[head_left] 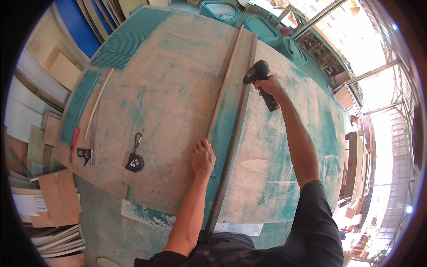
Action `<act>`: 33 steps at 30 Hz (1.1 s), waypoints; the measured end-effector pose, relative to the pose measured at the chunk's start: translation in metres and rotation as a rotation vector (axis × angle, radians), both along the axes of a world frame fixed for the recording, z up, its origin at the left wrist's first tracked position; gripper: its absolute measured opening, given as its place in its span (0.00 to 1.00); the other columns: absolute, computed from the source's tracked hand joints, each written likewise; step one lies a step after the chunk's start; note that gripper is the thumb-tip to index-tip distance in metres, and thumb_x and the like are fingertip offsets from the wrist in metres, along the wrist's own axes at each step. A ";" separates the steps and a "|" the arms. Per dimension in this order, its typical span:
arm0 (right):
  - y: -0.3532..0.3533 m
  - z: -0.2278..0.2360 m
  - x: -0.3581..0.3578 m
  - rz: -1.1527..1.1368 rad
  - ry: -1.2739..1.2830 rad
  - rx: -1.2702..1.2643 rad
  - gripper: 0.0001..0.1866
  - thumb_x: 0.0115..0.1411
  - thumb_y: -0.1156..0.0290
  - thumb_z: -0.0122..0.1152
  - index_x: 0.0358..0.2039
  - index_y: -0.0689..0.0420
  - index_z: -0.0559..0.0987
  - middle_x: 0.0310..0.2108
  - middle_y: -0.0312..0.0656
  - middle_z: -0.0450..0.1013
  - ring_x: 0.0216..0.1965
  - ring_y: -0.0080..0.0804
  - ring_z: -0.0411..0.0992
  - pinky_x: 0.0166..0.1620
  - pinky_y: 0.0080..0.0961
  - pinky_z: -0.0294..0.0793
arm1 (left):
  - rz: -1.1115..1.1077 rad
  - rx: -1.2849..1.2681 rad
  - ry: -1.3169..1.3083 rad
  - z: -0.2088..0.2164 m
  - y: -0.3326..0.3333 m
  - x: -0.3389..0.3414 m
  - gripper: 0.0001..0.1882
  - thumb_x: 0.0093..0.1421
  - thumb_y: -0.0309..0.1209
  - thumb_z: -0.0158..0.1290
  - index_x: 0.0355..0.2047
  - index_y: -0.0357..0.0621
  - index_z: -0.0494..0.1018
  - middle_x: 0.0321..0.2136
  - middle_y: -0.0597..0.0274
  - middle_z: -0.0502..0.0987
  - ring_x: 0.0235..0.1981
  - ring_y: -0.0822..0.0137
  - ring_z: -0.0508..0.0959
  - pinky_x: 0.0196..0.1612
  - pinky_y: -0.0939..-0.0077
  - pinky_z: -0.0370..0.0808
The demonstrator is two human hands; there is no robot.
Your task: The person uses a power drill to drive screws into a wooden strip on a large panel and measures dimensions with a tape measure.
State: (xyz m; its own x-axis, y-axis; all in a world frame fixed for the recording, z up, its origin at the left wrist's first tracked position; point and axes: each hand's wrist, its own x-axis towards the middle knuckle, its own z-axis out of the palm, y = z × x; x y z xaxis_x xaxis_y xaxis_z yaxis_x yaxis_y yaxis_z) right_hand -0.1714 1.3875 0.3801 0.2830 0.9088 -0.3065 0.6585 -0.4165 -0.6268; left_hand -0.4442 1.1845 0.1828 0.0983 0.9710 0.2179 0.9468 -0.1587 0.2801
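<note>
My right hand [270,86] is closed around the handle of a black cordless drill [256,71]. The drill's nose points left, and its bit reaches the edge of a long rail [240,113] lying lengthwise on the worktable [169,80]. Alongside that rail runs a thin wooden strip [225,80], with a teal-stained band between the two. My left hand [203,158] rests at the strip's near end, fingers curled over it and pressed down. Whatever lies under the left fingers is hidden. The exact spot where the bit touches is too small to make out.
To the left on the tabletop lie a black tape measure [134,162] with a carabiner, a combination square [84,154], a red-handled tool [75,137] and a ribbed teal sheet [131,38]. Teal bins [219,12] stand beyond the far edge. Stacked boards [60,198] line the left side.
</note>
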 end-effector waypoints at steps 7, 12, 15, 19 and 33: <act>0.035 -0.025 0.011 -0.074 0.146 -0.034 0.14 0.51 0.66 0.66 0.31 0.65 0.82 0.24 0.41 0.78 0.23 0.28 0.76 0.28 0.25 0.77 | 0.011 -0.080 0.023 0.001 0.000 0.000 0.12 0.70 0.41 0.49 0.38 0.44 0.67 0.33 0.60 0.73 0.34 0.63 0.79 0.29 0.72 0.81; 0.037 -0.026 0.020 -0.083 0.193 -0.054 0.14 0.51 0.66 0.66 0.32 0.65 0.82 0.25 0.42 0.78 0.22 0.28 0.76 0.27 0.25 0.77 | -0.002 -0.160 -0.044 0.002 0.000 0.002 0.12 0.72 0.39 0.46 0.40 0.41 0.66 0.35 0.54 0.74 0.36 0.57 0.80 0.32 0.67 0.83; 0.036 -0.030 0.026 -0.078 0.189 -0.039 0.14 0.51 0.66 0.66 0.32 0.65 0.82 0.25 0.42 0.78 0.22 0.28 0.76 0.27 0.25 0.77 | -0.028 -0.157 -0.048 0.007 -0.001 0.004 0.13 0.72 0.39 0.45 0.41 0.40 0.67 0.35 0.53 0.74 0.36 0.57 0.80 0.33 0.67 0.83; 0.042 -0.027 0.025 -0.020 0.154 -0.070 0.14 0.51 0.67 0.67 0.34 0.65 0.81 0.26 0.43 0.79 0.22 0.29 0.76 0.27 0.26 0.78 | -0.005 -0.092 -0.003 0.003 -0.001 0.004 0.12 0.71 0.40 0.47 0.40 0.44 0.67 0.34 0.59 0.75 0.34 0.61 0.80 0.32 0.71 0.82; 0.054 -0.019 0.021 -0.009 0.099 -0.114 0.16 0.53 0.68 0.67 0.39 0.66 0.81 0.26 0.42 0.78 0.21 0.30 0.76 0.27 0.28 0.78 | -0.037 -0.179 0.004 0.004 0.002 0.006 0.12 0.71 0.39 0.47 0.38 0.42 0.66 0.34 0.56 0.74 0.34 0.59 0.80 0.32 0.71 0.82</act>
